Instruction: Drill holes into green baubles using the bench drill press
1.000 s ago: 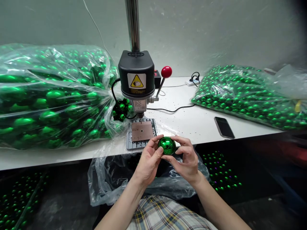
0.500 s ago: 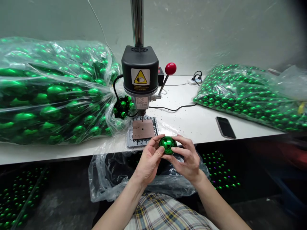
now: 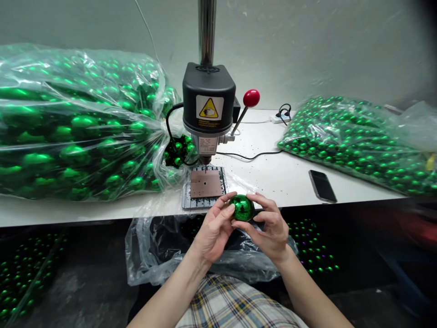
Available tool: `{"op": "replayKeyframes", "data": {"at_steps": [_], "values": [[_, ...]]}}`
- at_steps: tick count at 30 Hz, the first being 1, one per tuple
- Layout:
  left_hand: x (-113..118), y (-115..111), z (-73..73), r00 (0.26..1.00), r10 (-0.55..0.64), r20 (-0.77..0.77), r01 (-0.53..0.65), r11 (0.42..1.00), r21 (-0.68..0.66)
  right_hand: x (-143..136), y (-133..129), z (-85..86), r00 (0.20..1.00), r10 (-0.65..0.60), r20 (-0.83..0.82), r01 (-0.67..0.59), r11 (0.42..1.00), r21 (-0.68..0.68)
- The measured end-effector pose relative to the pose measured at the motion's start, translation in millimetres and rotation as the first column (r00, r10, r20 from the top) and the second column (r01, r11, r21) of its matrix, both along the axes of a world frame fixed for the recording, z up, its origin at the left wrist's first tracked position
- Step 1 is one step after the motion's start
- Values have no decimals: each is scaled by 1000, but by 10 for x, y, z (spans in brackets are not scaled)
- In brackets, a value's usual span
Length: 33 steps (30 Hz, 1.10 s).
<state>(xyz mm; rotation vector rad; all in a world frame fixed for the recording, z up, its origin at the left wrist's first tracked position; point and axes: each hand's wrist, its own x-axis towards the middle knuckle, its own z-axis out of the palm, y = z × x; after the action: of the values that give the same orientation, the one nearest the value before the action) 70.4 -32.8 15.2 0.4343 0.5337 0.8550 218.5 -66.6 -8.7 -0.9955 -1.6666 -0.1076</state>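
A shiny green ball point(image 3: 242, 208) is held between both hands, just in front of the table's front edge. My left hand point(image 3: 215, 225) pinches its left side with thumb and fingers. My right hand point(image 3: 269, 225) grips it from the right, with fingertips at its top and lower edge. Behind the hands stands a black drill press point(image 3: 209, 98) with a red-knobbed lever point(image 3: 251, 98). Its grey base carries a brown square plate point(image 3: 205, 184) with a small hole, below the bit. Dark shavings lie around the plate.
Large clear bags of green balls lie at the left point(image 3: 75, 132) and right point(image 3: 355, 141) of the white table point(image 3: 254, 171). A phone point(image 3: 322, 186) rests near the front edge. An open plastic bag point(image 3: 146, 259) hangs under my forearms. A black cable crosses the table.
The ball has turned slightly in my fingers, and my right hand's fingers have shifted on it. The view has moved a little, so the drill press appears farther right.
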Motion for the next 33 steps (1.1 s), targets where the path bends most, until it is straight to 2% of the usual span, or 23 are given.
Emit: {"op": "replayKeyframes", "data": {"at_steps": [5, 10, 16, 19, 22, 24, 25, 26, 27, 28, 29, 31, 32, 33], "values": [[-19, 15, 39, 996, -6, -88, 9, 999, 32, 15, -7, 5, 998, 40, 38, -39, 999, -11], [26, 32, 37, 987, 37, -158, -28, 998, 62, 13, 5, 25, 994, 73, 83, -72, 997, -11], [90, 47, -47, 973, 135, -189, -148, 988, -53, -63, 28, -16, 995, 95, 14, -94, 994, -59], [60, 44, -67, 985, 82, -150, -100, 989, -113, -104, 37, -84, 990, 103, -96, -113, 988, -109], [-29, 52, -105, 993, 38, -115, -48, 995, -92, -102, 46, -168, 979, 115, -166, -141, 979, -151], [-119, 56, -185, 984, 1, -179, -4, 1000, -12, -64, 50, -222, 990, 125, -68, -134, 980, -149], [-169, 51, -248, 962, 0, -271, 21, 997, 75, -34, 52, -247, 992, 122, 10, -120, 982, -144], [-218, 39, -326, 916, 22, -401, 58, 981, 186, 1, 56, -269, 990, 109, 93, -96, 985, -141], [-265, 19, -415, 831, 84, -550, 115, 941, 318, 39, 64, -286, 984, 94, 149, -71, 986, -151], [-309, -9, -510, 707, 167, -687, 210, 878, 430, 78, 76, -298, 981, 89, 173, -60, 984, -166], [-348, -43, -601, 571, 241, -785, 321, 814, 483, 117, 93, -302, 978, 83, 193, -47, 982, -182], [-419, -120, -734, 341, 304, -890, 535, 716, 449, 191, 138, -283, 967, 54, 250, -16, 988, -150], [-456, -147, -757, 284, 325, -902, 594, 678, 432, 227, 164, -259, 960, 35, 277, -4, 994, -110], [-499, -152, -744, 274, 360, -892, 616, 646, 450, 263, 193, -228, 957, 12, 290, 5, 998, -59]]}}
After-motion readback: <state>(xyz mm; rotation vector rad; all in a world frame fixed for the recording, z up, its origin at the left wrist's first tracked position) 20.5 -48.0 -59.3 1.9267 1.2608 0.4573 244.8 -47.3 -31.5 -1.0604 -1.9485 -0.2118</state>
